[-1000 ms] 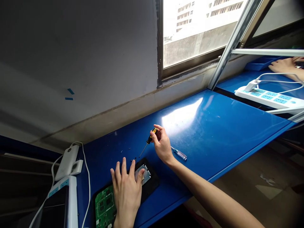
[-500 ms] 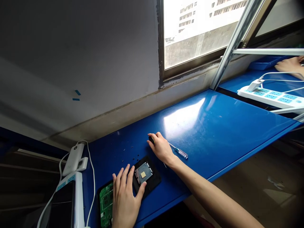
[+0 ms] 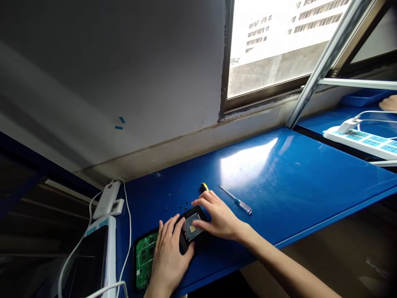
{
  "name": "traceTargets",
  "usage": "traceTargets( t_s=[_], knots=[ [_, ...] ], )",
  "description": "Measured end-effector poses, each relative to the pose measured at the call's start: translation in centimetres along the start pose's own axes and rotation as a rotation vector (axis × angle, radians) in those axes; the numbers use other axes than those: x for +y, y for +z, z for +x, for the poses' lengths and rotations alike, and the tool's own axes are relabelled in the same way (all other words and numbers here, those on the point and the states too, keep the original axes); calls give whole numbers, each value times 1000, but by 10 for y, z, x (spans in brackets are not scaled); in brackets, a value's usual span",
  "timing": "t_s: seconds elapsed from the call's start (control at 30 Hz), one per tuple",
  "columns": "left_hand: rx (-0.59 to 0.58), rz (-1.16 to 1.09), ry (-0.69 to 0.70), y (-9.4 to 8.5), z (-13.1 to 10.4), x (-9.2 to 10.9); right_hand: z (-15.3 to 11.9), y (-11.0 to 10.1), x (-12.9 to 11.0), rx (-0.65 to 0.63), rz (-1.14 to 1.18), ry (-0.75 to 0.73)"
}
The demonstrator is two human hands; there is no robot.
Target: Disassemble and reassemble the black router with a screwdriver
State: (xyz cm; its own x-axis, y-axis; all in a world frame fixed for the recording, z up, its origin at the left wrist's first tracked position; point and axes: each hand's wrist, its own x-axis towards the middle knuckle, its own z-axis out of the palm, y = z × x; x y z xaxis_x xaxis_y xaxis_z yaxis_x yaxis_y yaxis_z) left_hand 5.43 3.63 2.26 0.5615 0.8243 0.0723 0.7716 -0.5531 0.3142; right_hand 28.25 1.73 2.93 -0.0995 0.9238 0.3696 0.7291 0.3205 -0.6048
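A black casing (image 3: 200, 213) with a silver metal plate (image 3: 196, 236) and a small yellowish square on it lies on the blue table. My left hand (image 3: 170, 248) rests at its left side, fingers spread. Over its right side is my right hand (image 3: 218, 215), thumb and fingers apart, thumb near the square. A green circuit board (image 3: 144, 258) in a dark frame lies left of my left hand. Just beyond my right hand is a yellow-and-black screwdriver handle (image 3: 204, 187). A clear-handled screwdriver (image 3: 243, 205) lies to the right. Several tiny dark screws (image 3: 186, 202) are scattered behind the casing.
On the left stand a white power adapter (image 3: 107, 200), a power strip with a dark device (image 3: 89, 256), and a white cable (image 3: 128, 231). Beyond a metal frame (image 3: 322, 62) at the right are another power strip (image 3: 362, 138), a blue tray (image 3: 359, 98) and another person's hand (image 3: 389, 103).
My right hand has let go of the yellow-and-black screwdriver and moved left and nearer, over the casing. The camera view has shifted, so the scene appears further right.
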Motion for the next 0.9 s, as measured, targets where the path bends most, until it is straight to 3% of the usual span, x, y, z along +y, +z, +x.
traceTargets(
  t_s=[0.13,0.23,0.43,0.77,0.9],
  knots=[
    [-32,-28,15,-5,1,-4,-11,-2,-5,-232,-94,-56],
    [-52,-42,21,-6,3,-6,-8,-2,-5,-282,-115,-63],
    [-40,-50,19,-4,5,-5,-1,2,3,-261,-27,-128],
    [19,-56,30,3,5,-5,-9,8,8,-115,90,-162],
    [60,-60,66,-2,3,-5,-11,8,7,-88,105,-180]
  ],
)
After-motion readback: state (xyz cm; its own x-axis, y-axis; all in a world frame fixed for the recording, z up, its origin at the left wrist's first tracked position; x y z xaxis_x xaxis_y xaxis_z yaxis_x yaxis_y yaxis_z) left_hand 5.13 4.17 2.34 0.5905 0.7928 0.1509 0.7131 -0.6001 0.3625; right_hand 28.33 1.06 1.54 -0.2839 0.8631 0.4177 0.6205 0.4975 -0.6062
